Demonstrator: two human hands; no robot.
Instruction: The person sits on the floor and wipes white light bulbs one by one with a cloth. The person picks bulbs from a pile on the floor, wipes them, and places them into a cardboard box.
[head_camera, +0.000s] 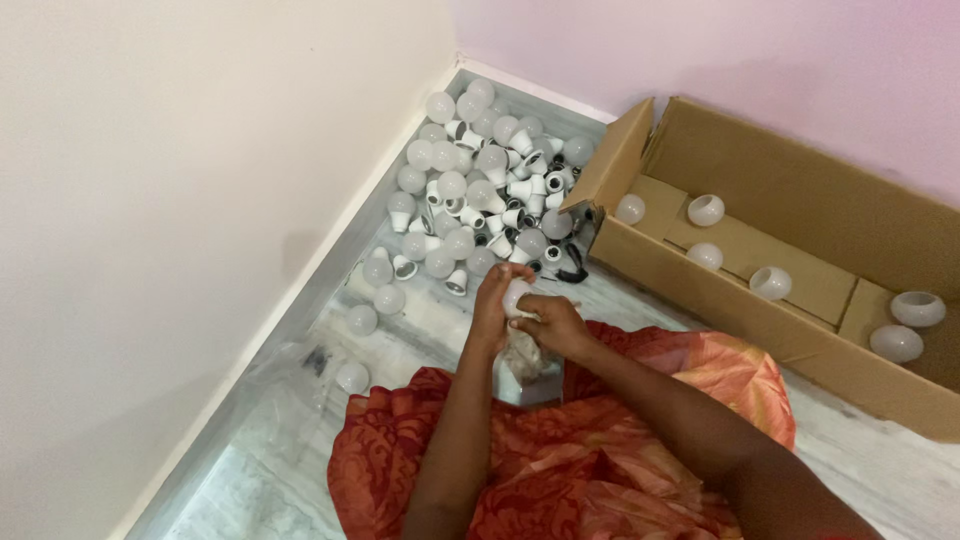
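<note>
1. A person sits on a pale marble floor (270, 480), seen from above by a head-worn camera, with orange-red patterned cloth (590, 470) draped over the lap.

2. Both hands meet just in front of the lap. The left hand (492, 305) and the right hand (553, 322) together hold one small white rounded plastic bulb piece (517, 296).

3. The left hand's grip is curled around the piece from its left side; the right hand's grip is closed on it from below and to the right. The piece lies between the two palms, touching both, so neither hand is clearly nearer. Its long axis seems to run up and away from the person, though fingers hide most of it.

4. Just under the hands hangs a crumpled clear plastic bag (522, 360); what is in it cannot be made out.

5. Ahead and to the left, in the corner where a cream wall (180, 200) meets a pink wall (700, 50), lies a loose heap of white bulb domes and white cone-shaped bulb bases (480, 190), spread directly on the floor. A few stray domes lie nearer, along the cream wall.

6. To the right lies an open brown cardboard box (800, 180), its flaps folded out. Inside it, well apart from one another, rest several white dome covers (706, 210), some with the open side showing.
</note>
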